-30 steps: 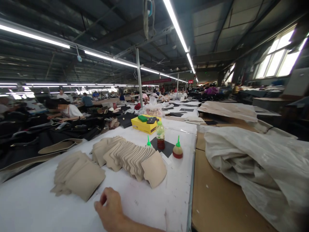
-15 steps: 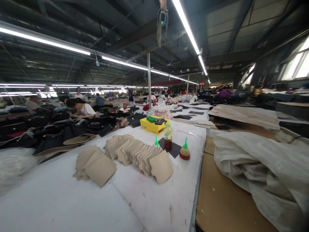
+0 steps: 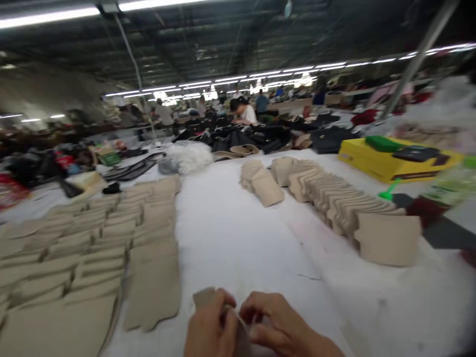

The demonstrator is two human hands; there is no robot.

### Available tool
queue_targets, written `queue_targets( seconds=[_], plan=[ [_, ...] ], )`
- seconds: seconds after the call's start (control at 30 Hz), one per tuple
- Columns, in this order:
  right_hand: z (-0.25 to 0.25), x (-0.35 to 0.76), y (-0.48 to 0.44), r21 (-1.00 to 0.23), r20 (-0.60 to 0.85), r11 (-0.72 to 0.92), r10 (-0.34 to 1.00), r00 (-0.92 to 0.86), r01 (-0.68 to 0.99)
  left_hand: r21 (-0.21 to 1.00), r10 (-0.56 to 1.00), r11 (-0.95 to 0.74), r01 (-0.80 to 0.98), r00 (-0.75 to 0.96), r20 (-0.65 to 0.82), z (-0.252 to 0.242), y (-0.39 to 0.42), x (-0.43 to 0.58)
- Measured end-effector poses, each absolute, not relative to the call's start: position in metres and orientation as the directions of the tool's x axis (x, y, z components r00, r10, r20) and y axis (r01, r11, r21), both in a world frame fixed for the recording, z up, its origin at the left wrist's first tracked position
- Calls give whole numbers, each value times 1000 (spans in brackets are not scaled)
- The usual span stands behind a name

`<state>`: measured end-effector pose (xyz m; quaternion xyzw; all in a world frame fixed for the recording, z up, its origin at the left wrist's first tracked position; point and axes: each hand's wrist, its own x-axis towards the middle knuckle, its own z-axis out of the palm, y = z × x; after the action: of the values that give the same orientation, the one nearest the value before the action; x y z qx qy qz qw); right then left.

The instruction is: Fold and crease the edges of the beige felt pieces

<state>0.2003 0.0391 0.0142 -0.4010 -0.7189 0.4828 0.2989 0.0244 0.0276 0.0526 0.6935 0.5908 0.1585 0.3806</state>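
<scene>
A small beige cut piece (image 3: pixel 204 296) of sheet material is at the bottom middle of the view, low over the white table (image 3: pixel 223 228). My left hand (image 3: pixel 212 325) is closed on it, thumb and fingers pinching. My right hand (image 3: pixel 278 320) is curled at the piece's right edge, its fingertips pressed together there. The hands hide much of the piece, and motion blurs them a little. To the left lie overlapping rows of like beige pieces (image 3: pixel 152 282). A fanned row of beige pieces (image 3: pixel 388 240) stretches over the table on the right, beside a smaller stack (image 3: pixel 267 186).
A yellow box (image 3: pixel 366 156) with a green item (image 3: pixel 383 144) and a dark phone-like thing (image 3: pixel 416 152) stands at the right. Near it are a green nozzle (image 3: pixel 388 192) and a blurred bottle (image 3: pixel 453 186). Clear plastic (image 3: pixel 189 157) and black bags (image 3: pixel 238 139) lie beyond; a person (image 3: pixel 247 111) works there.
My view has swung left and down. Both hands have come into view with a beige piece between them, and the left rows of pieces now show.
</scene>
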Motion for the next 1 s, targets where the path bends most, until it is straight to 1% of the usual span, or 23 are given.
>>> queue_targets(
  seconds=[0.03, 0.1, 0.17, 0.2, 0.23, 0.3, 0.37, 0.4, 0.43, 0.47, 0.53, 0.57, 0.63, 0.7, 0.8, 0.87, 0.93, 0.97, 1.0],
  plan=[
    [15, 198, 38, -954, 13, 165, 856, -518, 249, 696, 947, 33, 717, 199, -251, 49, 27, 29],
    [13, 199, 35, -981, -15, 84, 865, -501, 175, 671, 950, 38, 740, 181, -253, 43, 28, 42],
    [9, 202, 31, -996, -25, 19, 889, -457, 91, 707, 947, -67, 704, 269, -178, 41, 30, 52],
    [6, 205, 29, -998, -29, -5, 902, -431, 55, 746, 939, -125, 654, 321, -123, 41, 30, 53],
    [3, 207, 28, -999, -39, -32, 910, -413, 24, 787, 939, -163, 595, 337, -61, 43, 30, 52],
    [-3, 213, 29, -992, -91, -117, 905, -416, -37, 835, 965, -179, 520, 258, 47, 47, 31, 42],
    [-7, 218, 30, -968, -144, -221, 873, -466, -115, 823, 986, -165, 543, 120, 119, 51, 36, 26],
    [-8, 220, 31, -950, -162, -271, 853, -495, -157, 806, 989, -148, 572, 86, 121, 53, 40, 18],
    [-9, 222, 30, -929, -180, -317, 835, -520, -189, 799, 992, -123, 589, 102, 78, 54, 44, 11],
    [-10, 223, 30, -913, -193, -350, 823, -535, -208, 808, 988, -89, 582, 155, -3, 54, 48, 6],
    [-12, 223, 26, -891, -217, -390, 814, -539, -230, 859, 939, 19, 512, 285, -191, 52, 54, -1],
    [-13, 223, 23, -878, -230, -411, 811, -539, -244, 882, 903, 72, 465, 345, -255, 50, 56, -3],
    [-14, 221, 17, -850, -251, -449, 804, -539, -275, 914, 851, 145, 380, 423, -311, 47, 57, -4],
    [-13, 220, 11, -829, -268, -478, 794, -546, -289, 919, 820, 188, 348, 459, -342, 46, 56, -4],
    [-11, 222, 3, -835, -285, -493, 769, -573, -246, 900, 769, 266, 346, 486, -414, 43, 55, -4],
    [-9, 227, 1, -870, -288, -464, 752, -593, -167, 884, 726, 317, 344, 512, -460, 39, 54, -4],
    [-9, 234, 0, -940, -283, -341, 769, -574, 5, 871, 689, 353, 342, 534, -489, 33, 51, -3],
    [-8, 238, 0, -967, -252, -224, 811, -529, 118, 868, 678, 361, 342, 542, -496, 30, 49, -1],
    [-7, 241, 1, -968, -186, -76, 860, -475, 240, 867, 674, 364, 340, 546, -497, 27, 47, 1]
  ],
)
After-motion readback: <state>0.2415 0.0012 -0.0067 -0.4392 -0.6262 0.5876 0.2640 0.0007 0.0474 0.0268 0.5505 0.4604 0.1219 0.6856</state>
